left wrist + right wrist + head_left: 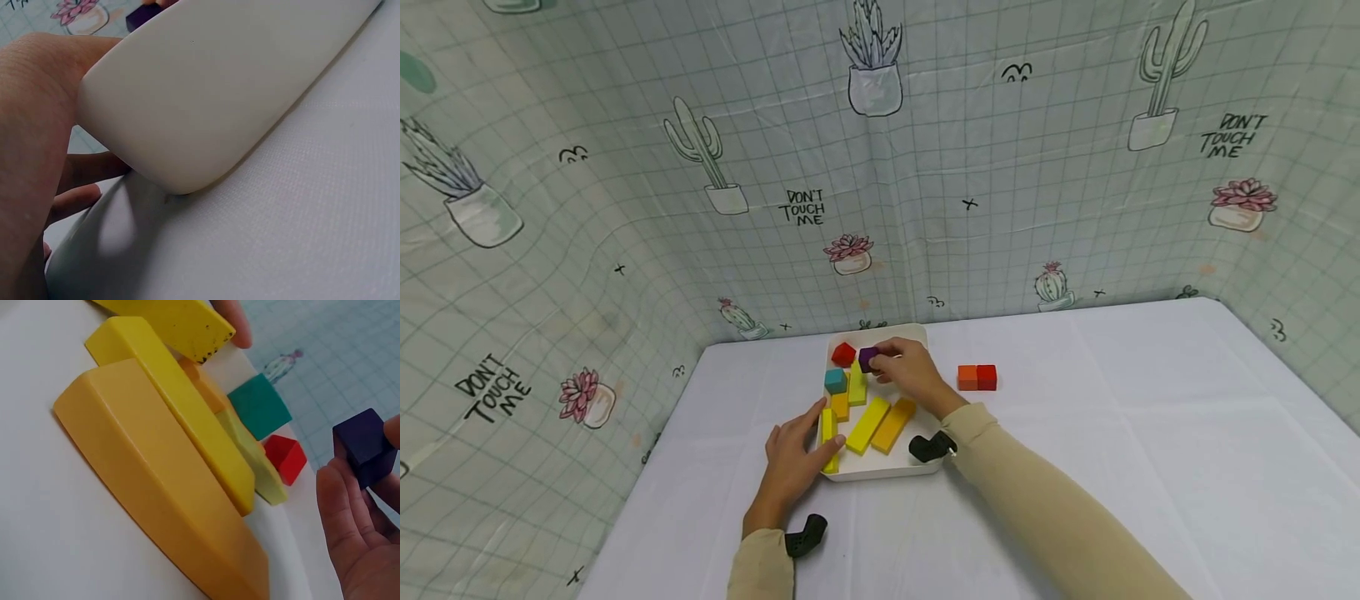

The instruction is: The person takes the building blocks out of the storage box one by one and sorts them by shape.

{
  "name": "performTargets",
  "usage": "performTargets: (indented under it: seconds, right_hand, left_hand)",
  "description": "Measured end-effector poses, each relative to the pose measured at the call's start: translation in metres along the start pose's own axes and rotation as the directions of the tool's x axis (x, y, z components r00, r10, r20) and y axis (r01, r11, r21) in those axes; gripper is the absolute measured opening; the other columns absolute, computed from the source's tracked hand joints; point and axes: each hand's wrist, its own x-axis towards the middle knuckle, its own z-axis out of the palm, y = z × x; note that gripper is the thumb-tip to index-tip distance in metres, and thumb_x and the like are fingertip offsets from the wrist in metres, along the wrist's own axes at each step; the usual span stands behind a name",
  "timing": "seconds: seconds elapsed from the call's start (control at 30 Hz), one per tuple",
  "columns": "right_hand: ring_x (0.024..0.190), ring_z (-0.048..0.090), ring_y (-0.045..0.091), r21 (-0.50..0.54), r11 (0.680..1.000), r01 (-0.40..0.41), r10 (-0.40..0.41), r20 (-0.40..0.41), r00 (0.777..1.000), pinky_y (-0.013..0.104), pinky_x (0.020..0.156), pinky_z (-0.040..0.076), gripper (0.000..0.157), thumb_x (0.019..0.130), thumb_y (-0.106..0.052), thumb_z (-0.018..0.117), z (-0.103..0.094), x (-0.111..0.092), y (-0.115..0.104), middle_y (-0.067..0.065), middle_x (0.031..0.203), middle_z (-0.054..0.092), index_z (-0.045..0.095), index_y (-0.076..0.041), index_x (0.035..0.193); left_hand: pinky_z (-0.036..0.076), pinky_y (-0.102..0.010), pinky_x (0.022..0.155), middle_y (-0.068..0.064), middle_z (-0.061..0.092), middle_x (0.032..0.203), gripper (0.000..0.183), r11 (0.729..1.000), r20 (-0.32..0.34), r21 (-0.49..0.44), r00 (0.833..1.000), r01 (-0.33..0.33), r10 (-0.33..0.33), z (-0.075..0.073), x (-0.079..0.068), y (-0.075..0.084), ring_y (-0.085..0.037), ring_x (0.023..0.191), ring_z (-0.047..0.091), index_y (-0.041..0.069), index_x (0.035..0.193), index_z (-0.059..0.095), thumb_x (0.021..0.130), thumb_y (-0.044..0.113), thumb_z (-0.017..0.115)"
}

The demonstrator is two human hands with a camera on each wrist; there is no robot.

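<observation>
Wrinkled, cactus-printed grid cloth (925,167) backs a white-covered table (1112,408).

You work in a booth-like corner: gridded, cactus-printed fabric (985,142) walls in your white-covered tabletop (1187,417); the wider room can't be told.

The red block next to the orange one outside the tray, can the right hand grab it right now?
Probably not yet: the right hand is pinching the purple block. Nothing seems to cover the red block beside the orange block, so it likely could once its fingers are free.
</observation>
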Motion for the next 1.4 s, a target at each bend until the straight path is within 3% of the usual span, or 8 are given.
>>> performTargets:
  seconds: [0.6,0.9,1.2,1.4]
  right_hand:
    - [0.095,0.07,0.032,0.104,0.994,0.041,-0.039,-0.017,0.999,0.037,0.089,0.057,0.035,0.096,-0.019,0.062,-0.021,-0.021,-0.005,0.013,0.118,0.065,0.061,-0.004,0.127]
    - [0.105,0.066,0.043,0.19,0.978,0.087,-0.086,-0.013,0.996,0.046,0.093,0.055,0.039,0.098,-0.014,0.059,-0.031,-0.031,-0.001,0.018,0.125,0.061,0.059,0.0,0.135]
    - [0.102,0.067,0.033,0.212,0.975,0.068,-0.059,-0.048,0.997,0.046,0.092,0.056,0.039,0.097,-0.009,0.058,-0.038,-0.041,0.002,0.019,0.127,0.06,0.059,0.001,0.134]
    - [0.1,0.067,0.031,0.194,0.979,0.066,-0.043,-0.123,0.991,0.04,0.087,0.058,0.035,0.097,-0.012,0.056,-0.044,-0.047,0.002,0.017,0.125,0.062,0.061,-0.001,0.13]
  left_hand:
    - [-0.001,-0.062,0.118,-0.012,0.048,0.152,0.076,1.0,0.001,0.0,1.0,0.008,-0.008,0.001,-0.002,0.002,-0.038,0.142,0.034,0.025,0.155,0.04,0.089,0.045,0.07]
    - [0.0,-0.062,0.119,-0.012,0.047,0.152,0.076,1.0,-0.002,0.002,1.0,0.011,-0.011,0.001,-0.002,0.002,-0.038,0.142,0.034,0.024,0.155,0.04,0.089,0.044,0.07]
    - [0.001,-0.062,0.118,-0.011,0.048,0.151,0.073,1.0,-0.006,0.005,1.0,-0.004,0.004,0.002,-0.001,-0.002,-0.037,0.142,0.034,0.024,0.155,0.041,0.09,0.043,0.069]
    - [0.002,-0.062,0.118,-0.011,0.049,0.15,0.073,1.0,-0.017,0.014,1.0,-0.017,0.017,0.002,0.0,-0.002,-0.037,0.142,0.034,0.024,0.155,0.042,0.089,0.043,0.069]
